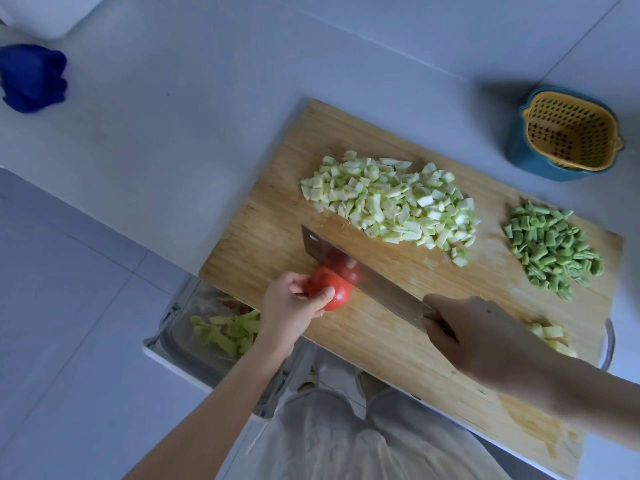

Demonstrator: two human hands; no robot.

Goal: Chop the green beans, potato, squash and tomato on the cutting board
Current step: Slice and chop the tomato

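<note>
A wooden cutting board (381,344) lies on the white counter. My left hand (291,308) grips a red tomato (332,292) at the board's near left edge. My right hand (485,336) holds the handle of a cleaver (367,271), and its blade stands in the tomato. A pile of diced squash (394,202) lies at the board's far middle. Chopped green beans (550,249) are heaped at the right. Pale potato cubes (550,336) show just beyond my right wrist, partly hidden.
A yellow strainer basket in a blue bowl (568,136) stands beyond the board's right end. A bin with green peelings (221,330) sits below the counter edge at the left. A blue cloth (33,77) lies far left. A metal rim (609,344) shows at the board's right.
</note>
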